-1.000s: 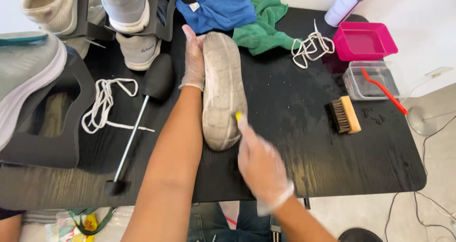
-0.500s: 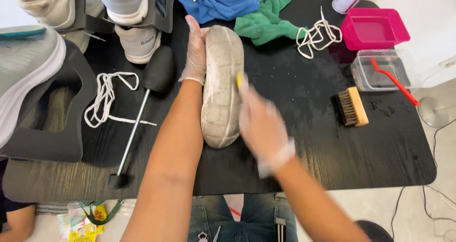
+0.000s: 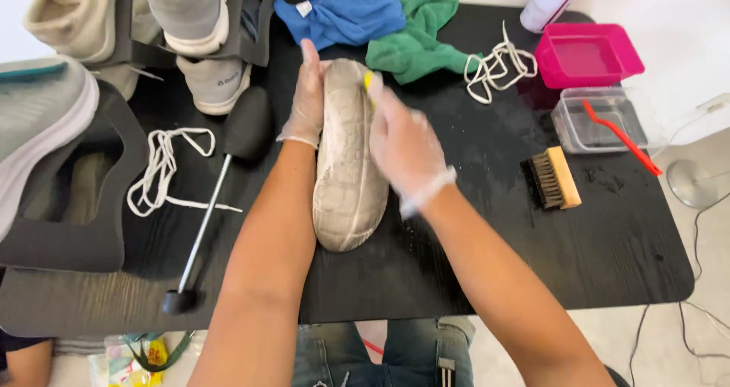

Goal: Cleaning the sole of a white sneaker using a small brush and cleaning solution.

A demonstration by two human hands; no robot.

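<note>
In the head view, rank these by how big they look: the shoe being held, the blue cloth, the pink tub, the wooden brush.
1. Shoe, largest.
2. Blue cloth.
3. Pink tub, close to the cloth, so that order is unsure.
4. Wooden brush, smallest.

Black wood-grain table (image 3: 532,265), damp patches on top. Pale floor (image 3: 707,227) at right, thin cables (image 3: 688,334) trailing. Even, bright light.

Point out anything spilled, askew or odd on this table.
The black table looks wet and speckled around the wooden brush. A red brush sticks out over the clear tub's rim. Loose laces lie in tangles. The shoe lies sole up, dirty.
</note>
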